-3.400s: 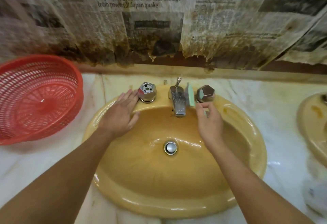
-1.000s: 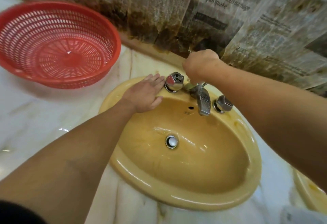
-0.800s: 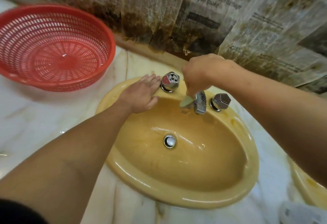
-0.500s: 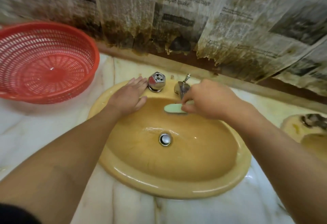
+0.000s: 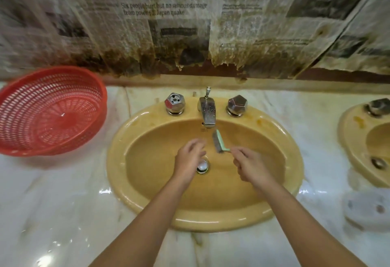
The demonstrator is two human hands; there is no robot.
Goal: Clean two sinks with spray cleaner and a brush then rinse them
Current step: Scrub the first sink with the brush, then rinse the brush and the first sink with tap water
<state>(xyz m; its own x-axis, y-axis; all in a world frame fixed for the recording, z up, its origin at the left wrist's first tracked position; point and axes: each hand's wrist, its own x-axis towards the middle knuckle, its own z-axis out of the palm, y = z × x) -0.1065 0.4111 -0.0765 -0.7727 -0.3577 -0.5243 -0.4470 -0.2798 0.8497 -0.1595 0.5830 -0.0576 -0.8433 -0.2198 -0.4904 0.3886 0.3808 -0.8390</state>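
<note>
Pinching the brush (image 5: 218, 141) by its handle in our right hand (image 5: 251, 167), we hold its head pointing away from the grip toward the faucet (image 5: 207, 112), over the sink (image 5: 118, 161). Our left hand (image 5: 190, 159) hangs empty, loosely curled, just beside it.

Red basket (image 5: 27, 106) sits on marble counter (image 5: 63, 193); newspaper (image 5: 164, 24) (badly stained) hangs behind.

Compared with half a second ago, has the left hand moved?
Yes. The left hand has left the sink rim beside the left tap knob and come back toward the person, over the drain.
</note>
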